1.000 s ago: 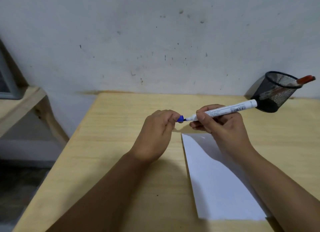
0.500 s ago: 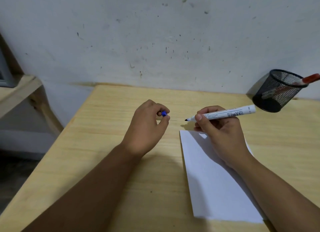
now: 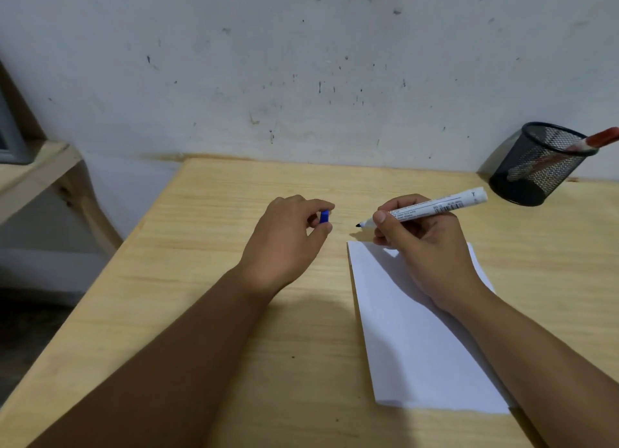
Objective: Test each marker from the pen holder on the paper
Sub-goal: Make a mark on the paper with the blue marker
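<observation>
My right hand (image 3: 425, 243) grips a white marker (image 3: 435, 207) with its cap off; the dark tip points left, just above the far edge of the white paper (image 3: 412, 340). The marker's blue cap (image 3: 324, 216) is pinched between the fingers of my left hand (image 3: 288, 240), which hovers over the bare wood to the left of the paper. A black mesh pen holder (image 3: 536, 166) stands at the back right against the wall, with a red-capped marker (image 3: 599, 138) leaning out of it.
The light wooden table (image 3: 207, 280) meets a stained white wall at the back; its left edge drops to the floor. A wooden shelf (image 3: 37, 166) stands off to the left, apart from the table.
The cap came off the marker. My left hand drew away to the left with the cap, and my right hand kept the marker near the paper's far edge.
</observation>
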